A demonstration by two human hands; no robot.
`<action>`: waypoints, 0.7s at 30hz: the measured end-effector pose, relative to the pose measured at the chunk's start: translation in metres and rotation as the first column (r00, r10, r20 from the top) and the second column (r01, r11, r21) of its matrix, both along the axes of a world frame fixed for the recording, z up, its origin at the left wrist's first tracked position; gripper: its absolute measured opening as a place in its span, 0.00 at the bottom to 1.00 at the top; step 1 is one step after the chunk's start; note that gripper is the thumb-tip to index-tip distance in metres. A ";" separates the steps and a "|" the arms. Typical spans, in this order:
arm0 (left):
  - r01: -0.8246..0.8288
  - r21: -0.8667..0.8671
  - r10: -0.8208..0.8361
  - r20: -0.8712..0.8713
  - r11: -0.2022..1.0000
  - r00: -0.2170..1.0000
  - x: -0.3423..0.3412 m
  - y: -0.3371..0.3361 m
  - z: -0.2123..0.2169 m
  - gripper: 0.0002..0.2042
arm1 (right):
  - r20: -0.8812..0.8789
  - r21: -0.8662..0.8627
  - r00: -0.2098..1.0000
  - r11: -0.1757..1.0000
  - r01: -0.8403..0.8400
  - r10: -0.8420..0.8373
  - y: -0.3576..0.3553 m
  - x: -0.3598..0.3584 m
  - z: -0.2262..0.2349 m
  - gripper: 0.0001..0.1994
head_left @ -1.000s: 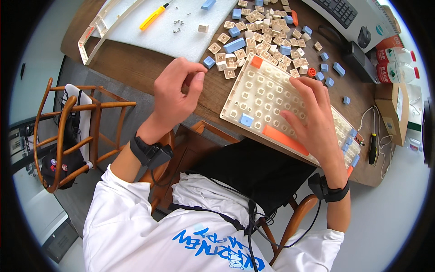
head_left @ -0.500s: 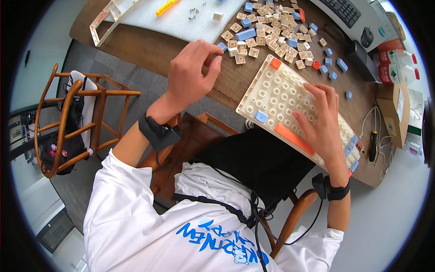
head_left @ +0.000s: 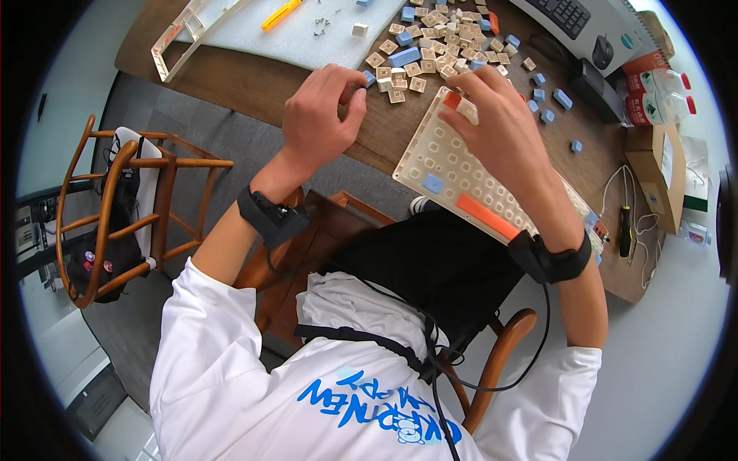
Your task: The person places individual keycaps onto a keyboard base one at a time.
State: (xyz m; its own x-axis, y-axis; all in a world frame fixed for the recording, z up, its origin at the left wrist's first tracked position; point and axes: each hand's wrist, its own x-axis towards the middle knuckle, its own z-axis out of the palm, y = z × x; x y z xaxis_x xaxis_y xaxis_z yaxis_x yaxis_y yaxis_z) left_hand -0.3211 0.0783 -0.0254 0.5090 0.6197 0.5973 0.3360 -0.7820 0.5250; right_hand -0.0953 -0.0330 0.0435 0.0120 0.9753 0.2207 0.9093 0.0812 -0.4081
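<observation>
Near the upper middle of the frame, the left hand (head_left: pixel 319 115) hovered over the brown wooden table (head_left: pixel 254 84), its fingers curled in a narrow grip with thumb and forefinger pinched close; whether a keycap sat between them could not be told. Just beside its fingertips, toward the upper right, lay a scattered pile of beige and blue keycaps (head_left: pixel 430 34). The right hand (head_left: pixel 503 127) rested on the upper end of a white keyboard frame (head_left: pixel 461 180), fingers bent down onto it, the grip half closed over the sockets, holding nothing that could be seen. The frame lay tilted across the table edge, carrying a blue key (head_left: pixel 432 184) and a long orange bar (head_left: pixel 487 217). A yellow tool (head_left: pixel 280 14) lay on a white foam sheet (head_left: pixel 254 34) at upper left.
</observation>
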 end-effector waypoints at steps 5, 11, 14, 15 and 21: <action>-0.033 -0.017 0.033 -0.009 0.999 0.999 -0.002 -0.002 0.003 0.05 | -0.045 0.070 0.999 0.998 -0.001 0.004 0.002 -0.002 -0.002 0.13; 0.011 0.071 -0.008 -0.046 0.997 0.999 -0.004 0.000 0.003 0.13 | -0.040 0.093 0.995 0.992 -0.085 0.089 0.021 -0.020 0.005 0.09; 0.022 0.087 -0.018 -0.047 0.996 0.999 -0.003 0.001 0.000 0.14 | 0.042 0.078 0.990 0.988 -0.135 0.132 0.033 -0.032 0.001 0.09; 0.017 0.084 -0.013 -0.049 0.996 0.999 -0.003 0.001 -0.001 0.14 | 0.090 0.073 0.984 0.984 -0.160 0.153 0.036 -0.035 -0.002 0.08; 0.017 0.107 -0.015 -0.020 0.994 1.000 -0.002 0.001 -0.002 0.10 | 0.139 0.075 0.978 0.983 -0.169 0.158 0.034 -0.042 -0.015 0.09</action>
